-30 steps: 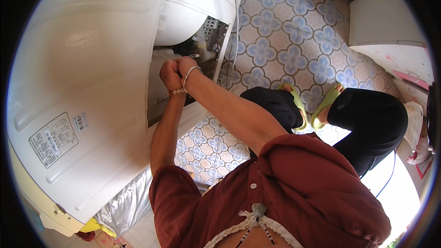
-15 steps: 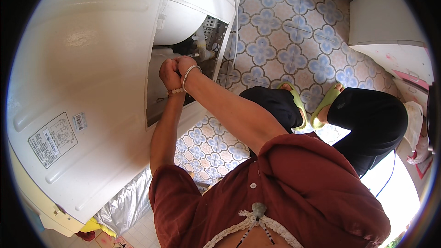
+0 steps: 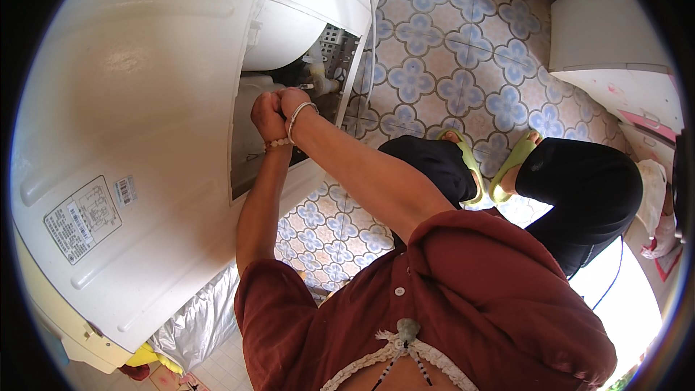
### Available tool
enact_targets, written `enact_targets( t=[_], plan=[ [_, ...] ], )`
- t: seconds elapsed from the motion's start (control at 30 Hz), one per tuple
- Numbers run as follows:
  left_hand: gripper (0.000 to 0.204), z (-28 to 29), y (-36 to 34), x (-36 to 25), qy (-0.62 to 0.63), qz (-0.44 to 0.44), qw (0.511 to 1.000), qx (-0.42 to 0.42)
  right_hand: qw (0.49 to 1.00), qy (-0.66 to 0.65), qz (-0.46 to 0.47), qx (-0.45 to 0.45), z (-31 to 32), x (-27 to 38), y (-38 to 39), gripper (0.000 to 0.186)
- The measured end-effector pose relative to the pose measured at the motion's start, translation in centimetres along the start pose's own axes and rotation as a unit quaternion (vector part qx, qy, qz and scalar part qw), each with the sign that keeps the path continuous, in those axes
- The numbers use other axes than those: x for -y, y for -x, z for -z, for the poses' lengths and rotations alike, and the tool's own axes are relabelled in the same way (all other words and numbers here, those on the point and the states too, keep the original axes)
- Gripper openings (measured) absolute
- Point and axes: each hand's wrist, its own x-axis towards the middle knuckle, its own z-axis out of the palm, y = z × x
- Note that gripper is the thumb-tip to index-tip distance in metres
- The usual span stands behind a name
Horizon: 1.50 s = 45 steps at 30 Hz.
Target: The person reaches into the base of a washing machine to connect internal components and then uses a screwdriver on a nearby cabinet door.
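Appliance [image 3: 166,123] L, label [image 3: 83,221] nr L on it; opening [image 3: 247,174] nr its R edge, L grip [image 3: 268,116] beside R grip [image 3: 292,100] there, pipe fitting [image 3: 326,86] inside, far R. Slippers [image 3: 518,156] on flr [image 3: 427,51]; cabinet [image 3: 615,22] far R.

White over the washing machine casing [image 3: 137,123], left; flowered blue on beige across the floor tiles [image 3: 413,80], top; maroon on the shirt [image 3: 499,268]; lime green on the slippers [image 3: 517,157].

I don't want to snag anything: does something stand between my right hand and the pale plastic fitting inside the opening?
A small whitish piece shows between the right hand and the pale plastic fitting, close beside the hand; whether it truly blocks the way can't be told.
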Motion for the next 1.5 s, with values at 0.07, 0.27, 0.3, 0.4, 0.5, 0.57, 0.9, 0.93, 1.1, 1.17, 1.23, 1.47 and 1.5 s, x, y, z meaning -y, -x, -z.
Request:
enact_targets(
  t=[0.07,0.27,0.3,0.4,0.5,0.57,0.9,0.93,1.1,1.17,1.23,1.47,1.5],
  plan=[
    [0.028,0.3,-0.1,0.3,-0.005,-0.012,1.000,-0.001,1.000,-0.002,-0.008,-0.001,0.0,-0.1,0.0,0.016],
    [0.027,0.6,-0.1,0.1,-0.060,-0.012,0.998,0.010,1.000,0.009,0.001,0.017,0.3,-0.3,-0.5,0.014],
    [0.027,0.4,-0.1,0.1,-0.056,-0.015,0.998,0.010,1.000,0.007,0.000,0.026,0.4,-0.3,-0.6,0.014],
    [0.027,0.4,0.0,0.1,-0.053,-0.023,0.998,0.012,0.999,0.004,-0.004,0.032,0.5,-0.2,-0.4,0.013],
    [0.028,0.9,-0.3,0.6,-0.048,-0.023,0.998,0.021,1.000,0.003,-0.004,0.008,0.2,-0.1,-0.3,0.012],
    [0.028,0.9,-0.3,0.9,-0.020,-0.010,1.000,0.019,1.000,-0.001,-0.005,0.000,0.2,0.0,0.0,0.012],
    [0.027,0.9,-0.3,1.0,-0.028,-0.021,0.999,0.021,1.000,0.003,-0.009,-0.003,-0.1,0.6,0.9,0.015],
    [0.027,0.9,-0.3,1.0,-0.027,-0.021,0.999,0.022,1.000,0.000,-0.010,-0.007,-0.1,0.6,0.9,0.014],
    [0.027,1.1,-0.5,1.3,-0.028,-0.027,0.999,0.018,1.000,-0.015,-0.016,-0.009,-0.2,0.5,0.8,0.010],
    [0.027,1.0,-0.4,1.1,-0.025,-0.017,0.999,0.015,0.999,-0.029,-0.021,-0.020,-0.3,0.6,0.9,0.009],
    [0.028,0.8,-0.2,0.8,-0.029,-0.008,0.999,0.017,1.000,-0.017,-0.015,-0.008,-0.2,0.5,0.8,0.008],
    [0.029,0.4,-0.2,0.6,0.013,0.001,1.000,0.017,0.999,0.031,0.007,0.041,0.5,0.0,-0.6,0.006],
    [0.029,0.4,-0.2,0.6,0.001,0.002,1.000,0.017,0.999,0.029,0.008,0.040,0.6,-0.1,-0.9,0.007]
  ],
)
